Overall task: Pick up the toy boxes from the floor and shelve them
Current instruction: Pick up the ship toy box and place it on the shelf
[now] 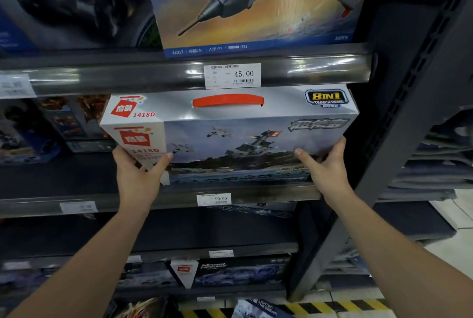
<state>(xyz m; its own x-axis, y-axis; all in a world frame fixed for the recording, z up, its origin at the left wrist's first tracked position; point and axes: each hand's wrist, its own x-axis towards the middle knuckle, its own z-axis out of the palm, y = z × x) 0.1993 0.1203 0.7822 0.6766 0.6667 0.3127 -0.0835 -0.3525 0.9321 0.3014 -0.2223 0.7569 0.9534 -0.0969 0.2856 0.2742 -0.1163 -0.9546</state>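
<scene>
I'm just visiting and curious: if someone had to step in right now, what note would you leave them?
Left hand: grips the lower left corner of the warship box.
Right hand: grips its lower right corner.
Box: tilted at the front edge of the middle shelf.
Done: this box is up at shelf height.
Left: slide it in; another box lies low by the striped tape.

Both arms raised, reaching forward. Left hand (139,177), right hand (326,164) grip box (230,138) lower corners, thumbs in front.
</scene>
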